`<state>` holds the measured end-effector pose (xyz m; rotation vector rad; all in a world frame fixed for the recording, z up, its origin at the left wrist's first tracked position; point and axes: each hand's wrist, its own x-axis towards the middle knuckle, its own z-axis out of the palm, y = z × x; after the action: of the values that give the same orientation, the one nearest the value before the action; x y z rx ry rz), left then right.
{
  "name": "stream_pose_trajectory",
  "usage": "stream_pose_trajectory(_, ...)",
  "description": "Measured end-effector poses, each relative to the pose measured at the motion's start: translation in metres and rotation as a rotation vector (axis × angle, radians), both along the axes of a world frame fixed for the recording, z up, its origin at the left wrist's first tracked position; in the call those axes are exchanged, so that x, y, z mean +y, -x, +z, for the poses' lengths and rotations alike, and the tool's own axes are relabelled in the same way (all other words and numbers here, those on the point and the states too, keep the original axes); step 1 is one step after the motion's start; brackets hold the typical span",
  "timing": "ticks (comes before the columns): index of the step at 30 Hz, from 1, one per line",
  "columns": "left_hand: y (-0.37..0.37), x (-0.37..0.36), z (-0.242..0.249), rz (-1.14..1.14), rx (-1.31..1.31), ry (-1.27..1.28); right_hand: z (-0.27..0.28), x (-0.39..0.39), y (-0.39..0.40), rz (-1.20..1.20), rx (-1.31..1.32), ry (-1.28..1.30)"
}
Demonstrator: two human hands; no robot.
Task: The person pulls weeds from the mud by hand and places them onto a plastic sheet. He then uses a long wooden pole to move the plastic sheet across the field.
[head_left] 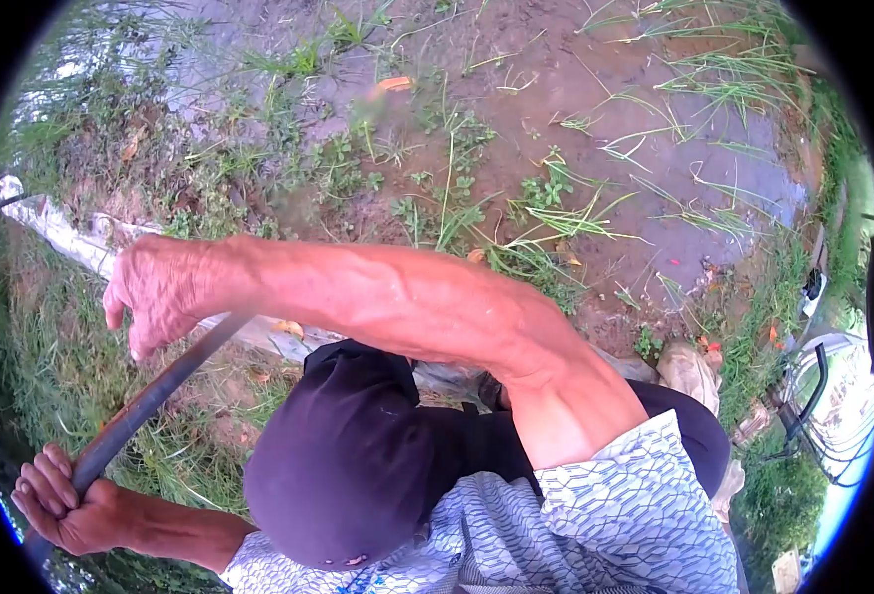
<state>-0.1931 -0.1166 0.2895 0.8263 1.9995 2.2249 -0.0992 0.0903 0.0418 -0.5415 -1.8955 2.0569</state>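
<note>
My left hand [70,500], at the lower left, is closed around a dark wooden handle [150,396]. The handle slants up to the right and disappears beneath my right wrist, so whatever is at its far end is hidden. Stretched across the view from the right, my right arm ends in my right hand [174,287]. That hand is bent downward with its fingers loosely curled and apart, and I see nothing held in it. It hovers over a pale, narrow edge [70,238] beside the grass.
Wet, muddy soil [556,109] with thin green shoots [724,79] and low weeds fills the far side. A large rounded shape in dark cloth [348,465] blocks the lower middle. A black curved bar [819,386] with thin lines stands at the right edge.
</note>
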Motion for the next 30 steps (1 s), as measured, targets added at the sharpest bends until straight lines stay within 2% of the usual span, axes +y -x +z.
stream_pose_trajectory(1,-0.002,-0.002,0.001,0.003,-0.004,-0.006,0.000,0.005,-0.013,0.085,0.000,0.022)
stream_pose_trajectory(3,0.000,-0.006,0.002,-0.022,-0.004,0.006,-0.015,0.051,-0.067,0.080,-0.101,0.068)
stream_pose_trajectory(5,-0.004,0.000,0.001,-0.014,0.029,0.028,-0.033,0.096,-0.150,0.000,-0.353,0.120)
stream_pose_trajectory(7,-0.012,0.008,0.000,0.035,0.050,0.036,-0.043,0.111,-0.227,0.013,-0.716,0.141)
stream_pose_trajectory(9,-0.009,0.006,0.000,0.016,0.028,0.038,-0.070,0.087,-0.277,-0.007,-0.769,-0.269)
stream_pose_trajectory(10,-0.006,0.003,0.002,-0.026,0.002,0.049,-0.086,0.073,-0.289,0.121,-0.932,-0.531)
stream_pose_trajectory(11,-0.008,0.004,0.002,0.000,0.000,0.054,-0.111,0.050,-0.305,0.063,-0.985,-0.635)
stream_pose_trajectory(14,-0.031,0.024,-0.003,0.095,0.052,0.105,-0.161,0.028,-0.337,0.094,-1.104,-0.467)
stream_pose_trajectory(16,-0.037,0.030,-0.007,0.138,0.079,0.122,-0.178,0.025,-0.363,-0.441,-0.834,-0.375)
stream_pose_trajectory(17,-0.036,0.030,-0.008,0.142,0.080,0.114,-0.164,0.033,-0.364,-0.716,-0.841,0.434)
stream_pose_trajectory(18,-0.036,0.030,-0.007,0.147,0.079,0.106,-0.170,0.036,-0.371,-0.860,-0.744,0.382)
stream_pose_trajectory(20,-0.033,0.026,-0.008,0.122,0.089,0.090,-0.169,0.051,-0.374,-0.854,-0.771,0.321)
stream_pose_trajectory(23,-0.029,0.021,-0.004,0.086,0.073,0.092,-0.201,0.065,-0.373,-0.655,-0.748,-0.305)
stream_pose_trajectory(26,-0.037,0.027,-0.008,0.208,0.130,0.136,-0.205,0.073,-0.366,-0.622,-0.823,-0.589)
stream_pose_trajectory(27,-0.036,0.025,-0.009,0.192,0.127,0.129,-0.206,0.076,-0.365,-0.605,-0.866,-0.460)
stream_pose_trajectory(30,-0.032,0.023,-0.008,0.141,0.114,0.119,-0.228,0.075,-0.368,-0.526,-0.660,-0.509)
